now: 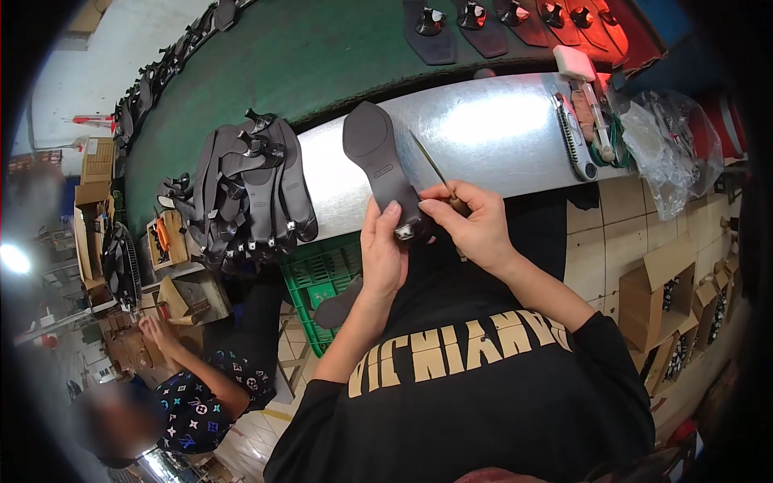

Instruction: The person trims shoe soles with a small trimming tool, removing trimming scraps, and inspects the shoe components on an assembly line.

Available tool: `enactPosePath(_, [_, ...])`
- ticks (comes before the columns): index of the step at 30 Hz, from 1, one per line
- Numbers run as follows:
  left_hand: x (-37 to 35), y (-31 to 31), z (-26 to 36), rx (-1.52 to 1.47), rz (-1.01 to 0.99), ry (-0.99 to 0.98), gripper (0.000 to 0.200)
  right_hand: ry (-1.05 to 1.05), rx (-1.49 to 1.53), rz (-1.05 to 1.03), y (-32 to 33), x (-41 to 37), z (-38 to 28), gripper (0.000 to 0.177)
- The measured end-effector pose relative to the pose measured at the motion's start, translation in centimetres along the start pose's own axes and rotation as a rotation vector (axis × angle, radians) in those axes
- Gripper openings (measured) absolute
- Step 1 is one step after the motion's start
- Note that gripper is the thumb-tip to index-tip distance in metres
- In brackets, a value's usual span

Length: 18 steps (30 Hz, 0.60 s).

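Observation:
My left hand (pixel 383 251) grips a dark shoe sole (pixel 372 149) by its heel end, the rounded toe pointing away from me over the metal worktop (pixel 475 133). A shiny bit shows on the heel, close to my left fingers. In my right hand (pixel 477 225) is a thin pointed tool (pixel 431 158) with a metal shaft and a wooden-looking handle, its tip slanting up and left beside the sole. My right thumb and fingertips reach the sole's edge near the heel. Left of the sole lies a heap of similar dark heeled soles (pixel 256 181).
Behind the worktop runs a green surface (pixel 322 52) with a row of soles (pixel 491 32) at back right. At the right lie a brush (pixel 573 149) and a plastic bag (pixel 668 153). A green crate (pixel 302 294) sits below; a co-worker (pixel 205 386) is at left.

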State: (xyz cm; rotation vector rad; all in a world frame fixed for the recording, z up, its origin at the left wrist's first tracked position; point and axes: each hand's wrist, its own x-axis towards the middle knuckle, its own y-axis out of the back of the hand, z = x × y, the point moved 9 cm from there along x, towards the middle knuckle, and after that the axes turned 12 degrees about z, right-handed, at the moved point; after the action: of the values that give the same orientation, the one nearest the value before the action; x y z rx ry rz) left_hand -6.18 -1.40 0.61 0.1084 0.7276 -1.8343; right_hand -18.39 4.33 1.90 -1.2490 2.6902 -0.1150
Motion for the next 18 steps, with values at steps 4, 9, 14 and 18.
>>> enactPosePath(4, [0.0,0.6,0.1,0.113,-0.028,-0.150,0.030,0.032,-0.048,0.025,0.0,0.1,-0.3,0.016])
enactPosePath(9, [-0.2,0.7,0.2,0.227,-0.035,-0.321,0.031,0.082,-0.062,0.031,0.0,-0.2,-0.8,0.012])
enactPosePath(14, [0.1,0.7,-0.1,0.209,-0.034,-0.263,0.031,0.023,-0.107,-0.088,-0.4,-0.1,-0.7,0.010])
enactPosePath(18, [0.1,0.5,-0.7,0.125,-0.022,-0.047,0.035,-0.104,-0.058,-0.214,-0.5,-0.1,-0.5,0.011])
